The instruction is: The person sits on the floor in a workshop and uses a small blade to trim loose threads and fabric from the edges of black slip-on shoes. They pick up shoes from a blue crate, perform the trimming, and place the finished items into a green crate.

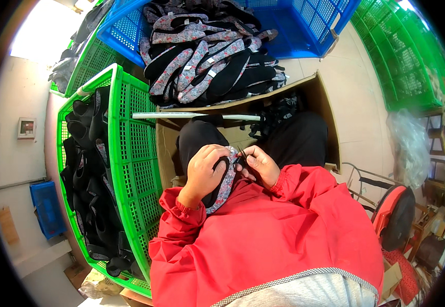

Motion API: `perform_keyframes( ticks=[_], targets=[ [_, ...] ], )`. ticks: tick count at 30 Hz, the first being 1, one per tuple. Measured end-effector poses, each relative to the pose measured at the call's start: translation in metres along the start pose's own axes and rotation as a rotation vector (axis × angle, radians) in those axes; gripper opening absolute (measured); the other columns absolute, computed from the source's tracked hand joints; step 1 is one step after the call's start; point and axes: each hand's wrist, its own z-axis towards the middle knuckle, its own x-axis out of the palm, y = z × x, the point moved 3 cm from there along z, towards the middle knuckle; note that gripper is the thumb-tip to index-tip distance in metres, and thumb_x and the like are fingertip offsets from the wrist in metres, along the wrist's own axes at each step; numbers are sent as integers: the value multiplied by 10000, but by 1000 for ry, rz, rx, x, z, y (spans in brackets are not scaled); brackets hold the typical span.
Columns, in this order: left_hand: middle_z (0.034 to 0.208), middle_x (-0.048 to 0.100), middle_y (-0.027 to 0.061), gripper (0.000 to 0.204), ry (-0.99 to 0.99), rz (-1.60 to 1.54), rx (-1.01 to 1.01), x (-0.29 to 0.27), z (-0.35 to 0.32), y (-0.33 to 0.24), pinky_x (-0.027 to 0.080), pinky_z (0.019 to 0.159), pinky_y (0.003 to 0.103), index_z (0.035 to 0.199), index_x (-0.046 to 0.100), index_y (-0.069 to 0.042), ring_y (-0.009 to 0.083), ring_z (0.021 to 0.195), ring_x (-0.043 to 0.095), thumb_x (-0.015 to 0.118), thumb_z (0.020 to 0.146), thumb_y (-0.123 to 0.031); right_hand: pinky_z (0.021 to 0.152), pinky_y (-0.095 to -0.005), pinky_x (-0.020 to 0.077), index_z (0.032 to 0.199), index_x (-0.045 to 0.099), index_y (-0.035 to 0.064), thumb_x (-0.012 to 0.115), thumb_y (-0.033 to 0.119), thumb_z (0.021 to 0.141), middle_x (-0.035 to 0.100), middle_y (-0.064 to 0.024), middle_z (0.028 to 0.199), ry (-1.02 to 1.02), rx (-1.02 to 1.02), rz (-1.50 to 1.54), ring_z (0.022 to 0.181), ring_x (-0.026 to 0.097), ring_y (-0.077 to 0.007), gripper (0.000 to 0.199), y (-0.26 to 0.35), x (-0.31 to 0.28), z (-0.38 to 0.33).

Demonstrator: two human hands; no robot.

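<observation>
In my left hand [205, 173] is a fabric shoe piece [227, 180], floral on one side and black on the other, held over my lap. The fingers wrap over its upper end, and its lower tip rests against my red sleeved garment. Close beside it, my right hand [261, 166] is closed on small dark thread snips [241, 152], whose thin points stick up next to the piece's edge. Part of the snips is hidden by my fingers. Below my hands an open cardboard box [330, 123] stands around my knees, with dark scraps [279, 110] in it.
A blue crate [296, 28] ahead holds a heap of floral-and-black shoe pieces [207, 56]. At left stands a green crate [138, 174] of dark shoe pieces [90, 169]. A white rod [181, 115] lies across the box. Green crates [396, 56] and a red-black stool [394, 217] are at right.
</observation>
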Motion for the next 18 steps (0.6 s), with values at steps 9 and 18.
perform_keyframes(
  ticks=[9, 18],
  targets=[
    [926, 613, 127, 272, -410, -103, -232, 11, -16, 12, 491, 792, 339, 959, 585, -10, 288, 865, 611, 528, 739, 138, 848, -273, 497, 1164, 471, 21, 617, 177, 963, 556, -49, 1100, -21, -246, -338, 933, 595, -109, 293, -9, 31, 12],
    [936, 619, 145, 285, -402, 15, -183, 19, -17, 13, 496, 789, 370, 976, 580, 1, 318, 863, 607, 556, 718, 119, 852, -286, 473, 1115, 506, 14, 652, 179, 937, 608, -85, 1033, -142, -348, -642, 951, 587, -149, 284, -6, 32, 11]
  ],
)
